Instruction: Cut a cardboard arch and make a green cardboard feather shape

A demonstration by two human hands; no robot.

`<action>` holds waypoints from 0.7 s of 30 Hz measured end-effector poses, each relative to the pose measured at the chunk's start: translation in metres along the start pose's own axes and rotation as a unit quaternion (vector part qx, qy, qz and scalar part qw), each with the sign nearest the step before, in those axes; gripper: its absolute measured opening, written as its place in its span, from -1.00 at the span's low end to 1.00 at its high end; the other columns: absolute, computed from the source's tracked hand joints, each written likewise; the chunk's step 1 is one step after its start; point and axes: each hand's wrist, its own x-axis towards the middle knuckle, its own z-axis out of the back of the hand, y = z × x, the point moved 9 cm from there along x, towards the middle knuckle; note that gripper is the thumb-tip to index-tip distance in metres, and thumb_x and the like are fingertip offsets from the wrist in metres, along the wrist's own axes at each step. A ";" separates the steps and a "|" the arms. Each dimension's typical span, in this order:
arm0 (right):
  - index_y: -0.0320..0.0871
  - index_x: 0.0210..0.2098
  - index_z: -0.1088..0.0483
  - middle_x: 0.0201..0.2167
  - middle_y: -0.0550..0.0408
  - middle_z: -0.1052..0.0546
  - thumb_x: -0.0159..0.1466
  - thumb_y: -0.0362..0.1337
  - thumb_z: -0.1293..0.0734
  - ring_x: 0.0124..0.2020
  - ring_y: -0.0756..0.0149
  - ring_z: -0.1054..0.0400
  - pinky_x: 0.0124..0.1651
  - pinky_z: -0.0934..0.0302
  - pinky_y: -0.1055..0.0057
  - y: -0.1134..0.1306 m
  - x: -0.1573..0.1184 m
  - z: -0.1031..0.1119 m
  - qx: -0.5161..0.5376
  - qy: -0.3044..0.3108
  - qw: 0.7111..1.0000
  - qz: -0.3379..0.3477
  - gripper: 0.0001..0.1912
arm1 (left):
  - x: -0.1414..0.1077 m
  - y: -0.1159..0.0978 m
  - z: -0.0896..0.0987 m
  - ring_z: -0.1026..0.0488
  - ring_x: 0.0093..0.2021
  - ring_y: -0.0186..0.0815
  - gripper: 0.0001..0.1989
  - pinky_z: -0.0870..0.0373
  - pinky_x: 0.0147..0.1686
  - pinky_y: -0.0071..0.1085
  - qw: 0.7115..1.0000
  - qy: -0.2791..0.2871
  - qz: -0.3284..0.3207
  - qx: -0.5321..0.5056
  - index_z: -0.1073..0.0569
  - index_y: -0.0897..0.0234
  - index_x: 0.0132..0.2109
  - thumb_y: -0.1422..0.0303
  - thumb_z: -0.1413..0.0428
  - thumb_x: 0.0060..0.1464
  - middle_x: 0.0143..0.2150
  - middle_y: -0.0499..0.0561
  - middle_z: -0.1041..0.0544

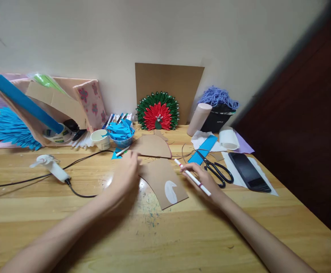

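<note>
My right hand point(198, 175) holds a white marker point(193, 177) with dark pink bands, slanted across the fingers. Just left of it lies a brown cardboard piece point(156, 172) with a curved left edge. On that piece rests a small white paper cutout point(170, 192) with a notch. My left hand point(128, 167) is at the cardboard's upper left, fingers curled and slightly blurred; what they hold, if anything, is hidden. Beside its fingers a white stick-like item point(122, 151) lies over a blue scrap. Behind is a half-round cardboard piece point(151, 146).
Black scissors point(218, 172), a blue strip point(203, 148) and a phone point(249, 171) lie at right. A glue gun point(53, 168) with a black cable is at left. Behind stand a bowl of blue pieces point(121, 132), a paper cup point(100, 140) and a red-green peacock craft point(158, 113).
</note>
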 end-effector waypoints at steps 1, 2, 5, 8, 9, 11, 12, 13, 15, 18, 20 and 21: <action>-0.09 -0.13 -0.33 -0.15 -0.04 -0.45 0.26 -0.29 -0.18 -0.09 0.15 -0.31 -0.04 -0.20 0.17 -0.005 0.003 0.000 -0.067 0.023 0.997 0.027 -0.80 | 0.007 0.019 0.001 -0.34 -0.15 -0.08 -0.73 -0.28 -0.21 -0.23 0.997 -0.019 0.026 0.068 -0.36 0.42 -0.15 0.44 0.20 0.18 -0.17 0.25 -0.41; -0.09 -0.06 -0.31 -0.09 -0.06 -0.44 0.27 -0.34 -0.15 -0.03 0.12 -0.27 0.00 -0.18 0.13 -0.012 0.006 0.002 -0.120 0.032 0.991 0.051 -0.74 | 0.013 0.036 0.001 -0.33 -0.16 -0.06 -0.73 -0.28 -0.24 -0.21 0.992 -0.025 0.045 0.116 -0.37 0.41 -0.17 0.44 0.20 0.17 -0.19 0.26 -0.41; -0.09 0.06 -0.25 0.02 -0.08 -0.39 0.23 -0.44 -0.12 0.04 0.10 -0.23 0.06 -0.16 0.07 -0.031 0.010 0.003 -0.222 0.036 0.971 0.077 -0.58 | 0.022 0.065 -0.008 -0.33 -0.21 -0.07 -0.76 -0.28 -0.28 -0.24 0.984 0.003 0.068 0.165 -0.38 0.37 -0.27 0.47 0.17 0.14 -0.23 0.22 -0.42; -0.11 0.11 -0.23 0.10 -0.10 -0.31 0.21 -0.50 -0.09 0.11 0.10 -0.16 0.11 -0.12 0.07 -0.035 0.008 0.000 -0.266 0.026 0.961 0.075 -0.51 | 0.022 0.074 -0.005 -0.32 -0.20 -0.08 -0.79 -0.26 -0.29 -0.27 0.980 -0.017 0.090 0.179 -0.38 0.38 -0.25 0.48 0.15 0.12 -0.22 0.22 -0.41; -0.11 0.11 -0.22 0.10 -0.10 -0.30 0.21 -0.51 -0.07 0.12 0.11 -0.15 0.11 -0.12 0.08 -0.033 0.007 -0.001 -0.270 0.022 0.960 0.075 -0.50 | 0.022 0.076 -0.002 -0.32 -0.18 -0.07 -0.79 -0.26 -0.29 -0.28 0.976 -0.032 0.106 0.187 -0.37 0.40 -0.21 0.49 0.14 0.12 -0.21 0.23 -0.40; -0.10 0.11 -0.22 0.09 -0.09 -0.31 0.23 -0.51 -0.06 0.10 0.14 -0.17 0.11 -0.13 0.10 -0.025 0.005 -0.002 -0.266 0.014 0.960 0.082 -0.51 | 0.021 0.080 0.000 -0.31 -0.16 -0.06 -0.78 -0.25 -0.30 -0.29 0.971 -0.041 0.128 0.200 -0.36 0.44 -0.17 0.50 0.15 0.12 -0.19 0.26 -0.39; -0.10 0.10 -0.23 0.07 -0.08 -0.32 0.24 -0.50 -0.06 0.09 0.14 -0.18 0.10 -0.13 0.11 -0.021 0.004 -0.002 -0.263 0.011 0.961 0.086 -0.53 | 0.021 0.082 -0.001 -0.31 -0.16 -0.06 -0.77 -0.25 -0.30 -0.29 0.970 -0.033 0.130 0.203 -0.36 0.45 -0.18 0.51 0.16 0.13 -0.19 0.26 -0.39; -0.10 0.08 -0.24 0.06 -0.08 -0.33 0.25 -0.48 -0.06 0.08 0.15 -0.19 0.09 -0.14 0.11 -0.017 0.003 -0.003 -0.259 0.009 0.962 0.091 -0.55 | 0.022 0.083 -0.003 -0.31 -0.16 -0.06 -0.76 -0.24 -0.29 -0.30 0.970 -0.021 0.126 0.205 -0.36 0.44 -0.19 0.52 0.18 0.13 -0.19 0.25 -0.39; -0.11 0.05 -0.25 0.03 -0.08 -0.34 0.26 -0.46 -0.08 0.06 0.14 -0.20 0.07 -0.16 0.12 -0.012 0.002 -0.003 -0.254 0.011 0.962 0.098 -0.60 | 0.022 0.086 -0.005 -0.31 -0.17 -0.08 -0.74 -0.23 -0.29 -0.30 0.972 0.000 0.114 0.204 -0.38 0.42 -0.23 0.54 0.20 0.13 -0.21 0.24 -0.40; -0.13 -0.01 -0.27 -0.02 -0.08 -0.37 0.27 -0.44 -0.09 0.03 0.14 -0.21 0.05 -0.16 0.13 -0.007 0.000 -0.003 -0.247 0.009 0.963 0.108 -0.67 | 0.016 0.087 0.002 -0.31 -0.20 -0.10 -0.73 -0.23 -0.28 -0.30 0.973 -0.001 0.115 0.202 -0.38 0.41 -0.24 0.53 0.22 0.15 -0.24 0.23 -0.40; -0.14 -0.05 -0.28 -0.07 -0.07 -0.40 0.27 -0.43 -0.10 0.00 0.13 -0.22 0.02 -0.16 0.13 -0.003 -0.001 -0.004 -0.238 0.005 0.964 0.115 -0.71 | 0.008 0.085 0.012 -0.31 -0.22 -0.09 -0.72 -0.22 -0.31 -0.29 0.972 -0.022 0.130 0.195 -0.37 0.42 -0.24 0.47 0.22 0.19 -0.25 0.23 -0.40; -0.13 -0.07 -0.29 -0.10 -0.07 -0.41 0.28 -0.42 -0.10 -0.02 0.14 -0.22 0.00 -0.17 0.14 0.000 -0.002 -0.004 -0.231 0.004 0.966 0.118 -0.73 | 0.003 0.083 0.019 -0.31 -0.23 -0.08 -0.71 -0.22 -0.32 -0.28 0.972 -0.038 0.138 0.186 -0.37 0.42 -0.23 0.43 0.22 0.20 -0.26 0.23 -0.40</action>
